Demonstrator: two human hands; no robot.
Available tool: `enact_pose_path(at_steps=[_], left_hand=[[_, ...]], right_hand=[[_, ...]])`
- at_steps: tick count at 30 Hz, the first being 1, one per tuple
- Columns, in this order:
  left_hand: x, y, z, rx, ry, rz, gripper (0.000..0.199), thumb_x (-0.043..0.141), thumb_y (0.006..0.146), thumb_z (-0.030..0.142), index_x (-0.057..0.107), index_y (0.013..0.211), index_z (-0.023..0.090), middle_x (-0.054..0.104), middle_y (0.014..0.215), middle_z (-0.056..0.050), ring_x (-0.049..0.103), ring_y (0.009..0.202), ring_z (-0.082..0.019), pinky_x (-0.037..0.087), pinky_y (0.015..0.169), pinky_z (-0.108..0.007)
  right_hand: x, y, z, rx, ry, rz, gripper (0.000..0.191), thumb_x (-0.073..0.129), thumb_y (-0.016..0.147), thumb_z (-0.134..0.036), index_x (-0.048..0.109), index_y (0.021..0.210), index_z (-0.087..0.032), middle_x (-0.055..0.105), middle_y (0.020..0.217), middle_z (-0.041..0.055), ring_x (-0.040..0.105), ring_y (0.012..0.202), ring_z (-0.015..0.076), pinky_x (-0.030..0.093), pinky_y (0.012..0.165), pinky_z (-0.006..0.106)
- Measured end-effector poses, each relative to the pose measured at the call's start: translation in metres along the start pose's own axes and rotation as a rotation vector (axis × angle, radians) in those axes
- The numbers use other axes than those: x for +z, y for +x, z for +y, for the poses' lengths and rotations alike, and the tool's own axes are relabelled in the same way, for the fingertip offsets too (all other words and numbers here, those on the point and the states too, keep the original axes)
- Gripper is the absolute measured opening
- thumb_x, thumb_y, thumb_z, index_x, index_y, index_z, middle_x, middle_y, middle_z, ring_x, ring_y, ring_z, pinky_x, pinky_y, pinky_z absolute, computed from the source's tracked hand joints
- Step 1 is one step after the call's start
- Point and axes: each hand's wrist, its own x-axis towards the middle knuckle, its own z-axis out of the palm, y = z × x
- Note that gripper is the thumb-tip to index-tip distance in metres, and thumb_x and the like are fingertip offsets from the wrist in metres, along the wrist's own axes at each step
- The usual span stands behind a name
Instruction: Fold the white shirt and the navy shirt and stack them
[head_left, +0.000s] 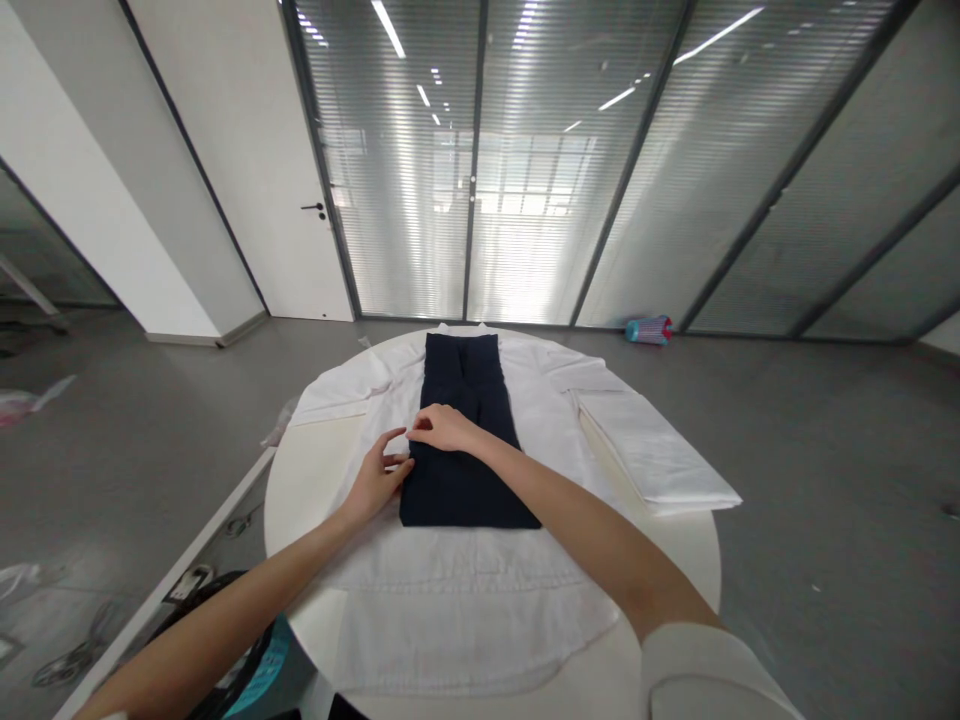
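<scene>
- Round white table (300, 490) stands in a grey-floored room, with glass partition walls and closed blinds behind it and a white door (289, 180) to the left.
- White shirt (465, 590) lies spread flat across the tabletop, its hem hanging over the near rim; one sleeve (656, 455) stretches to the right and overhangs the table's edge.
- Dark folded garment (465, 440) lies lengthwise down the middle of the shirt, a narrow rectangle running from the collar end toward the person.
- Left hand (375, 480) rests at the left edge of the dark garment, fingers loosely curled and thumb out; it holds nothing that can be made out.
- Right hand (442, 428) reaches across over the dark garment, its fingertips pinched at the cloth's left edge just beyond the left hand; whether it truly grips the fabric cannot be told.
- Both forearms come in from the near corners, converging on that edge.
- Bare floor surrounds the table on the right; a small blue and pink object (649, 330) lies by the glass, and cables and bags lie on the floor to the left.
</scene>
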Motion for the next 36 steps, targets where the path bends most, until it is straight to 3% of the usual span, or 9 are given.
enact_pose_path(at_steps=[10,17,20,24,27,29,31,33,36], left_hand=[[-0.002,0.0,-0.001,-0.044,-0.071,-0.022,0.096,0.081,0.067,0.048,0.034,0.145,0.017,0.064,0.064,0.004,0.055,0.049,-0.011,0.041,0.048,-0.02],[-0.011,-0.026,0.001,-0.119,-0.116,-0.137,0.112,0.085,0.066,0.037,0.015,0.152,0.03,0.058,0.074,0.008,0.056,0.056,-0.009,0.046,0.055,-0.021],[-0.014,-0.028,-0.002,-0.109,-0.095,-0.19,0.111,0.086,0.064,0.032,0.017,0.151,0.032,0.056,0.077,0.008,0.055,0.057,-0.008,0.045,0.056,-0.021],[-0.017,-0.022,-0.012,-0.1,-0.036,-0.225,0.097,0.086,0.062,0.033,0.035,0.144,0.028,0.061,0.086,0.003,0.061,0.066,-0.011,0.046,0.061,-0.023],[-0.023,-0.017,-0.016,-0.108,-0.005,-0.241,0.09,0.084,0.066,0.04,0.039,0.142,0.027,0.061,0.082,0.003,0.063,0.069,-0.013,0.048,0.063,-0.025],[-0.026,-0.015,-0.012,-0.097,0.046,-0.262,0.085,0.081,0.068,0.043,0.042,0.141,0.026,0.06,0.082,0.002,0.064,0.069,-0.015,0.05,0.063,-0.027],[-0.026,-0.012,0.0,0.013,0.181,-0.214,0.072,0.079,0.071,0.045,0.051,0.134,0.025,0.062,0.096,-0.003,0.067,0.076,-0.019,0.053,0.066,-0.031],[-0.019,-0.007,0.014,0.238,0.382,-0.115,0.054,0.074,0.077,0.045,0.06,0.126,0.025,0.061,0.117,-0.01,0.067,0.096,-0.024,0.055,0.079,-0.037],[0.001,0.005,0.026,0.562,0.654,-0.126,0.041,0.062,0.09,0.041,0.063,0.129,0.028,0.058,0.137,-0.011,0.052,0.13,-0.029,0.038,0.111,-0.047]], right_hand=[[0.015,0.02,0.005,0.101,-0.011,-0.076,0.024,0.063,0.091,-0.039,0.071,0.087,-0.016,0.074,0.091,0.0044,0.067,0.08,0.0161,0.041,0.064,0.022],[0.032,0.021,0.013,0.173,-0.105,-0.016,0.027,0.053,0.095,-0.042,0.067,0.091,-0.019,0.073,0.098,0.0091,0.069,0.089,0.0242,0.044,0.07,0.029],[0.036,0.015,0.008,0.172,-0.14,0.008,0.026,0.054,0.095,-0.042,0.066,0.094,-0.019,0.072,0.099,0.0103,0.068,0.094,0.0264,0.045,0.076,0.033],[0.022,-0.008,0.008,0.11,-0.223,0.218,0.026,0.057,0.094,-0.046,0.063,0.103,-0.022,0.067,0.106,0.0081,0.065,0.095,0.0234,0.045,0.078,0.033],[-0.004,-0.049,0.022,0.138,-0.291,0.405,0.024,0.054,0.096,-0.043,0.061,0.106,-0.022,0.064,0.104,0.0076,0.063,0.092,0.0213,0.045,0.078,0.032],[-0.018,-0.083,0.035,0.2,-0.308,0.424,0.023,0.052,0.098,-0.039,0.061,0.106,-0.02,0.065,0.097,0.0067,0.063,0.086,0.0204,0.046,0.076,0.032],[-0.025,-0.114,0.046,0.228,-0.335,0.415,0.024,0.049,0.099,-0.037,0.063,0.107,-0.019,0.066,0.099,0.0082,0.063,0.089,0.0217,0.047,0.079,0.034],[-0.022,-0.136,0.052,0.154,-0.365,0.392,0.031,0.047,0.1,-0.039,0.064,0.116,-0.019,0.065,0.117,0.0119,0.061,0.107,0.0251,0.046,0.092,0.039],[-0.006,-0.152,0.054,-0.04,-0.386,0.295,0.05,0.045,0.1,-0.051,0.055,0.139,-0.023,0.044,0.152,0.0122,0.038,0.141,0.0301,0.033,0.113,0.048]])
